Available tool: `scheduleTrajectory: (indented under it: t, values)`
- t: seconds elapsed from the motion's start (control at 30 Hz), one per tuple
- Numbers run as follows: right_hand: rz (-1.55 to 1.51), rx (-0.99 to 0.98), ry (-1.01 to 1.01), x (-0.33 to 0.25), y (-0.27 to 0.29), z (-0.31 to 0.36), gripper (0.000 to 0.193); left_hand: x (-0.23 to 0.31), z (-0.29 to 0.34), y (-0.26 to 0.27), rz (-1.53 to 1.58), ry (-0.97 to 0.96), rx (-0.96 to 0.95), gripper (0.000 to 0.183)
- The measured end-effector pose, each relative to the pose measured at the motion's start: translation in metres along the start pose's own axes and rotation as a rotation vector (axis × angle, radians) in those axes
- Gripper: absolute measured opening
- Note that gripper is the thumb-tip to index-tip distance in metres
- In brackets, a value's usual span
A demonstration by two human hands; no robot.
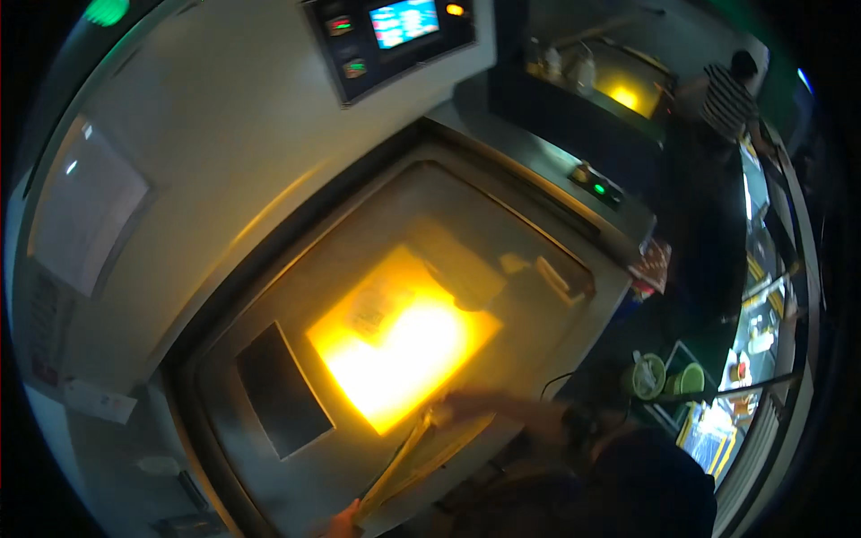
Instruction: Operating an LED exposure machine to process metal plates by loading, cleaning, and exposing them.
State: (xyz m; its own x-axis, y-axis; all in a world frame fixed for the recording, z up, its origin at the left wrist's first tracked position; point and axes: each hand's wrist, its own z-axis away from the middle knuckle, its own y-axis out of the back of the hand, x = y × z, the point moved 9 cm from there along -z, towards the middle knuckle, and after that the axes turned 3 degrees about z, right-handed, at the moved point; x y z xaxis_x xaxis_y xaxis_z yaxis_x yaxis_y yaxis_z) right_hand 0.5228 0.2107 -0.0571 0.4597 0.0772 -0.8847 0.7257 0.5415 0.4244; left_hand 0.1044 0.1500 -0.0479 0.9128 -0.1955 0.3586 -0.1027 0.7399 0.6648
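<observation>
Near the lower edge, a thin yellowish sheet (423,459) is tilted over the front of a metal worktop (538,359). My left hand (343,523) closes on its lower left corner; only part of this hand shows. My right hand (459,408) is at the sheet's upper corner and seems closed on it, though motion blurs the fingers. Just beyond the right hand, a lit panel (421,336) glows bright yellow in the worktop. A faint printed patch (369,312) shows on its left part. What the sheet is made of, I cannot tell.
A dark rectangular plate (282,392) lies left of the light. A small pale block (560,280) sits at the worktop's far right. A control panel with a screen (404,24) is above. Green bins (647,375) stand at right; a person in stripes (728,100) works farther back.
</observation>
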Motion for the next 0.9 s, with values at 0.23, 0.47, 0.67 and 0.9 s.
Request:
scheduleTrajectory:
  t: [0.23,0.47,0.67,0.9]
  values:
    - [0.936,1.189,-1.108,0.118,0.427,0.377,0.095,0.168,-0.027,-0.007,0.198,-0.189,0.227,0.067]
    - [0.755,1.183,-0.949,0.223,0.449,0.413,0.098,0.179,-0.026,-0.011,0.049,-0.039,0.156,0.073]
    - [0.867,1.016,-0.634,0.186,0.430,0.395,0.081,0.160,-0.044,-0.030,-0.156,0.023,0.094,0.083]
    - [0.519,-0.008,-0.039,0.003,0.080,0.083,0.076,0.077,-0.011,-0.004,-0.135,0.048,0.168,0.086]
